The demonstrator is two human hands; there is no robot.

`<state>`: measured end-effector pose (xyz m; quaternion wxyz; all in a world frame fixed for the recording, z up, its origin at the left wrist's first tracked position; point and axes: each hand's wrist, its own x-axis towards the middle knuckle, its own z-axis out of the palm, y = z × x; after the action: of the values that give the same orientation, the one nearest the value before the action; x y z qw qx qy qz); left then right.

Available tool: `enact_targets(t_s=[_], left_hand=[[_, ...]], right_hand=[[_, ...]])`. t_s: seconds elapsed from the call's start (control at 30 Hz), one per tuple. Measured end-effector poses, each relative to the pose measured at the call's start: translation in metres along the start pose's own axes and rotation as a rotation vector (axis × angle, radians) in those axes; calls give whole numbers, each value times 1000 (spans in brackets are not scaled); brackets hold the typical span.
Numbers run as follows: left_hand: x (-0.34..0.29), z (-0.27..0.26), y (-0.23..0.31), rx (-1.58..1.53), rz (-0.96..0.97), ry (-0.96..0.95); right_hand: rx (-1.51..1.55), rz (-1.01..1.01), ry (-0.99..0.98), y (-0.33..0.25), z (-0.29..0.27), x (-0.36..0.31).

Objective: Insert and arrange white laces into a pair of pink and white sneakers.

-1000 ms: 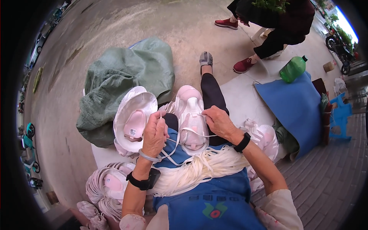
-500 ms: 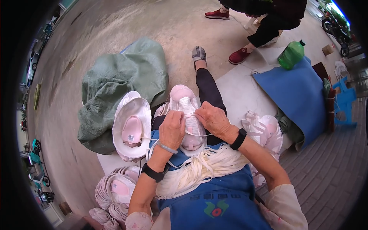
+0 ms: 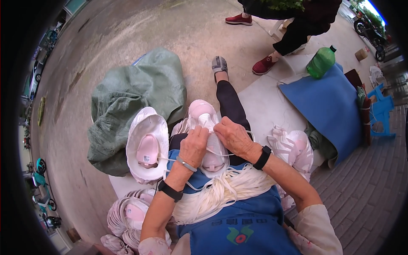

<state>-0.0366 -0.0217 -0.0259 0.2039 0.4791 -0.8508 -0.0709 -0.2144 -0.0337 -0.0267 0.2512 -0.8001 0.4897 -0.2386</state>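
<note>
Under the fingers lies the pink shoe (image 3: 214,160), the right hand (image 3: 236,137), seemingly pinching lace (image 3: 253,136), having drawn close to the left hand (image 3: 194,147), whose grip is hidden, so both work one spot.

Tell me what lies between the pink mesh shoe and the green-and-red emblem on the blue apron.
In the head view, from the shoe: a bundle of flat cream laces, then apron with dark lettering.

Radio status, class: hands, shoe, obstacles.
Left hand, right hand together over pink shoe upper, grips hidden. Upper partly covered by them. White lace bundle heaped by near end.
</note>
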Motion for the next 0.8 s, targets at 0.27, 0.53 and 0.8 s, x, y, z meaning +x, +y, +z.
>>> enact_targets(t_s=[0.27,0.53,0.8], left_hand=[[2,1,-2,-64,-30,44],[2,-7,2,-9,-57,29],[-7,7,2,-6,-74,34]], right_hand=[[97,0,-7,5,1,3],[78,-63,-33,1,-2,16],[128,-137,-68,7,0,8]])
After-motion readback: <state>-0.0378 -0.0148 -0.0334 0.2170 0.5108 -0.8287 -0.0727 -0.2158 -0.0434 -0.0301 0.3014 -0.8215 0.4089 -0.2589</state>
